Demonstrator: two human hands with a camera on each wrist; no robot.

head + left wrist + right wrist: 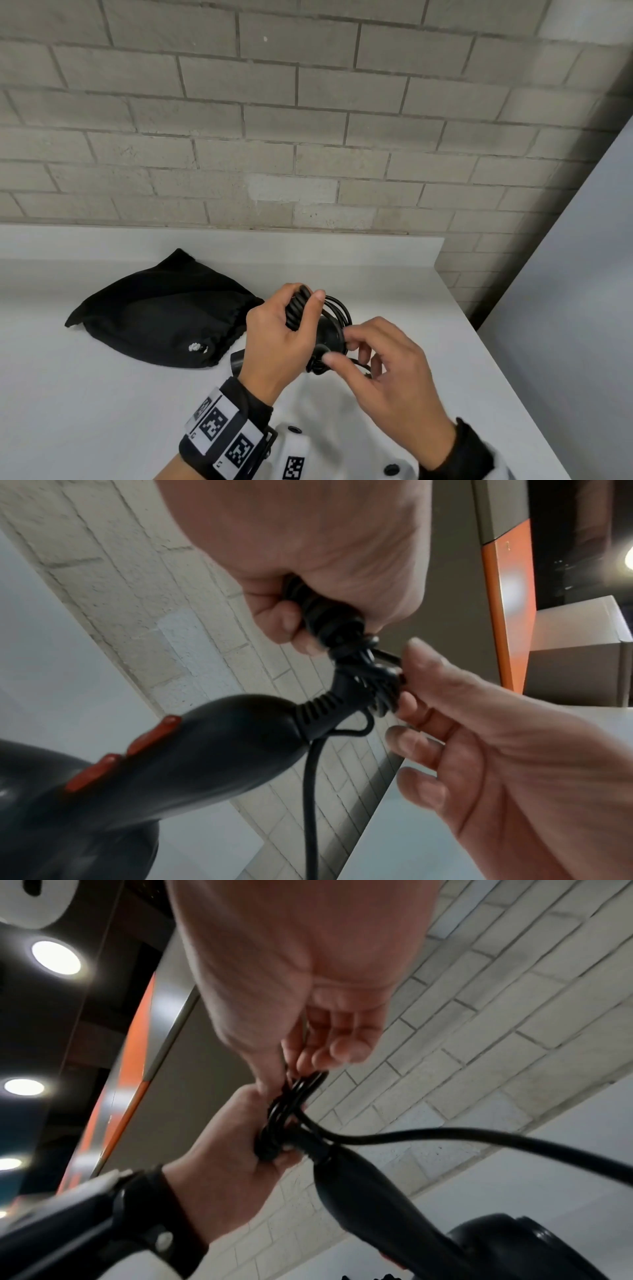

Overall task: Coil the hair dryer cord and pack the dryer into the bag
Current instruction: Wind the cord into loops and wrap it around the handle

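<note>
The black hair dryer [328, 334] hangs above the counter between my hands. Its handle [222, 739] carries orange-red switches. My left hand [305, 303] grips the coiled cord [298, 310] in a bundle at the handle's end. My right hand [340, 346] pinches cord loops [303, 1087] right beside the left hand's grip. One strand of cord [479, 1139] runs free from the bundle toward the right. The black drawstring bag [161, 308] lies on the counter to the left of my hands, its gathered mouth facing them.
The white counter [102, 394] ends at a right edge close to my right hand. A grey brick wall [308, 137] stands behind it. A white toggle [194, 347] sits at the bag's mouth.
</note>
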